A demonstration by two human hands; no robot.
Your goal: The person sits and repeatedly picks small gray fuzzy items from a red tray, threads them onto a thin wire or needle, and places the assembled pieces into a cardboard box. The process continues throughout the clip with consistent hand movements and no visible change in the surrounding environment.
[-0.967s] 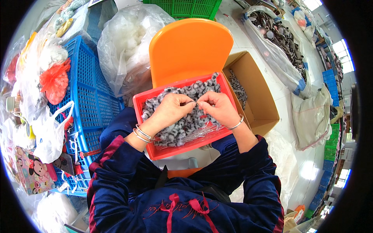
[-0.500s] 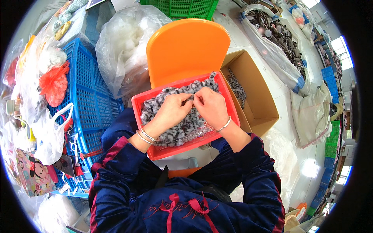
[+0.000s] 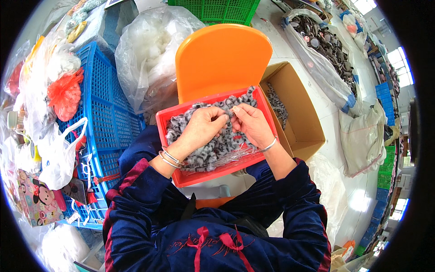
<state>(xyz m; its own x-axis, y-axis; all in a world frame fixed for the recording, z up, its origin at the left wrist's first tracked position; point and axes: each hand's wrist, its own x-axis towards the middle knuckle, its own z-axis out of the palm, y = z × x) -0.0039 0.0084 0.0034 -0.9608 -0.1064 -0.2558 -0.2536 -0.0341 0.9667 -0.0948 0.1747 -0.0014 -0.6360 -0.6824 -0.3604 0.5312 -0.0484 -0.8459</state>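
Far left I've got a cartoon-printed bag point(image 3: 40, 201). Now the red tray point(image 3: 161, 136), heaped with curly, grey-and-black fluff point(image 3: 199, 156). Left hand point(image 3: 203, 129) over it, palm down, thumb toward forefinger; red cursive lettering point(image 3: 218, 251) across the jacket point(image 3: 136, 226) below. Right hand point(image 3: 254, 126) angles in, fingers curled. Whether either pair is pinching anything, I can't tell.

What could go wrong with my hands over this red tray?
Striped fuzzy pieces fill the red tray, and one reaches the rim at the far right, so it might tumble out. The thin pale strands along the near side could tangle. The bangle on your right wrist might snag on them.
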